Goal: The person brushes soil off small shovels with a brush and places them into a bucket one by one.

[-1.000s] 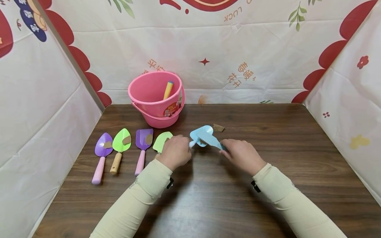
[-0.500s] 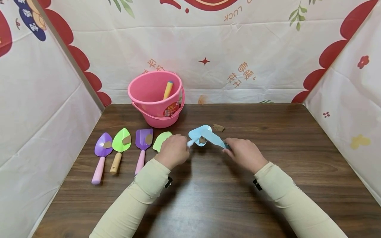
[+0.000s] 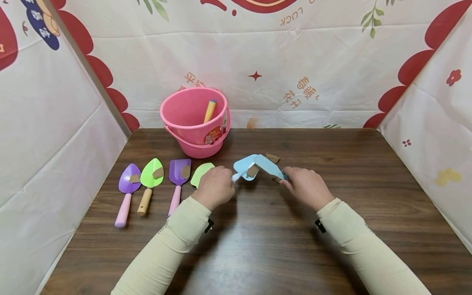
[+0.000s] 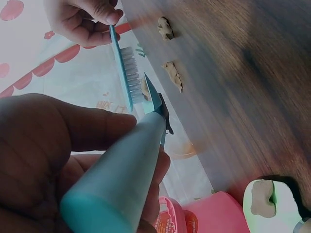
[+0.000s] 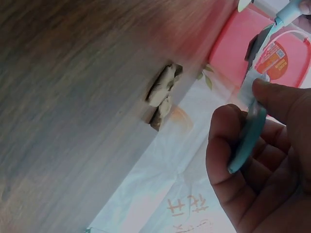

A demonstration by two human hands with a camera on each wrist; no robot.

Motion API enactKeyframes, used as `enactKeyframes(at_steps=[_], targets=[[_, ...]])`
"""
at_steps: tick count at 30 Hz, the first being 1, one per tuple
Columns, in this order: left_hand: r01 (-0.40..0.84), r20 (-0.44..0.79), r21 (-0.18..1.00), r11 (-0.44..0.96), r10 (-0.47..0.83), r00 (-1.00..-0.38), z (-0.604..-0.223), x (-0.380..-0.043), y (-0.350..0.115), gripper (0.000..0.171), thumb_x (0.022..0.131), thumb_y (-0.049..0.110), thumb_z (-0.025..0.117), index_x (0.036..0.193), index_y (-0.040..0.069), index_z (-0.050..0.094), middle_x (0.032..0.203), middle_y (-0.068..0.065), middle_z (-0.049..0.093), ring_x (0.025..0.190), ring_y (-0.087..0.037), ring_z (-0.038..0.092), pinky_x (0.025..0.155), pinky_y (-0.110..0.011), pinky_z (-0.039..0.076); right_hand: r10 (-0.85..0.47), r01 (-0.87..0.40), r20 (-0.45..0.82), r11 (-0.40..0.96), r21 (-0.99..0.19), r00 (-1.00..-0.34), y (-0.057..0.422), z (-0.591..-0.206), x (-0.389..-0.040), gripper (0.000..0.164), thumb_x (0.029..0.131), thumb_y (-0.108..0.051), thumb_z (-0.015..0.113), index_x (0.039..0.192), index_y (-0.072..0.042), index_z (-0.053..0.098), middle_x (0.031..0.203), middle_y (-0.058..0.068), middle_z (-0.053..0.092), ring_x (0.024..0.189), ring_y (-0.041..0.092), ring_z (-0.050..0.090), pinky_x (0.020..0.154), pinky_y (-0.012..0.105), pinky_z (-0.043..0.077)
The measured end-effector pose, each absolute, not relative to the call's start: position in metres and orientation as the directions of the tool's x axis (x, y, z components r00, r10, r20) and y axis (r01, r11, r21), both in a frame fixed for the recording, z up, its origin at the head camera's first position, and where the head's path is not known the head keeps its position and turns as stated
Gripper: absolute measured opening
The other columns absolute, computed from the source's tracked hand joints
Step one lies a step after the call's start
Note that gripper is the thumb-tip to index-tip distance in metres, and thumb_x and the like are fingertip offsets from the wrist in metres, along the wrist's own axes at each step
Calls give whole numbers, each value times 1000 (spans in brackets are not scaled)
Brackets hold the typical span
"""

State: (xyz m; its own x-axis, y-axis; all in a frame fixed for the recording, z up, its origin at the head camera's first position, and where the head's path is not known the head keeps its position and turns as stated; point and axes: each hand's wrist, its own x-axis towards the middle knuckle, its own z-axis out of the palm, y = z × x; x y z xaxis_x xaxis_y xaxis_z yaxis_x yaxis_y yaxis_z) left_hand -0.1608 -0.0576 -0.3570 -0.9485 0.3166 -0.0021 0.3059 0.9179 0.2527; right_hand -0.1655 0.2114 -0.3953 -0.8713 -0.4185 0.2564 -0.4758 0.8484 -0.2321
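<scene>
My left hand (image 3: 215,187) grips the handle of a light-blue shovel (image 3: 244,165), held a little above the table. On its blade lies a brown scrap (image 3: 253,170). A light-blue brush (image 3: 268,164) is pinched in my right hand (image 3: 307,187), its bristles facing the blade; in the left wrist view the clear bristles (image 4: 130,73) stand close to the shovel's edge. Whether they touch the scrap I cannot tell. Two more crumpled brown scraps lie on the table, one (image 3: 273,158) behind the brush, the other (image 3: 276,180) partly hidden under it.
Left of the hands lie a purple shovel (image 3: 127,184), a green shovel (image 3: 152,174), a square purple shovel (image 3: 180,172) and a pale-green shovel (image 3: 200,173). Several bear brown scraps. Behind stands a pink bucket (image 3: 193,141) with a yellow handle (image 3: 209,111) inside.
The brush has shifted slightly right and turned, uncovering the scrap on the shovel's blade. A scrap on the table beside the right fingers has come into view. The left hand has barely moved.
</scene>
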Motion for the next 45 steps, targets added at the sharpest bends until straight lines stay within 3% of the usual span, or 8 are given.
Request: enactKeyframes(at_steps=[13, 30, 45], targets=[[324, 9, 252, 912, 333, -943, -356, -161, -55, 15, 87, 13, 66, 73, 9, 62, 71, -3, 52, 65, -22, 51, 56, -39, 46, -525, -585, 282, 784, -206, -803, 194, -389, -152, 15, 89, -15, 75, 94, -8, 63, 75, -5, 56, 57, 9, 46, 51, 31, 43], [324, 7, 249, 913, 333, -943, -353, -162, -54, 14, 88, 14, 65, 76, 8, 63, 72, -3, 52, 66, -20, 51, 57, -36, 45, -449, -500, 233, 824, -265, -863, 208, -391, -172, 15, 90, -18, 75, 98, -9, 65, 70, -6, 57, 55, 11, 44, 51, 32, 38], [315, 11, 264, 912, 324, -946, -355, -161, -58, 13, 88, 14, 66, 76, 9, 64, 71, -2, 52, 65, -20, 50, 56, -35, 44, -373, -438, 267, 863, -251, -889, 219, -387, -176, 15, 91, -16, 72, 95, -7, 61, 65, -2, 52, 54, 16, 45, 51, 36, 39]])
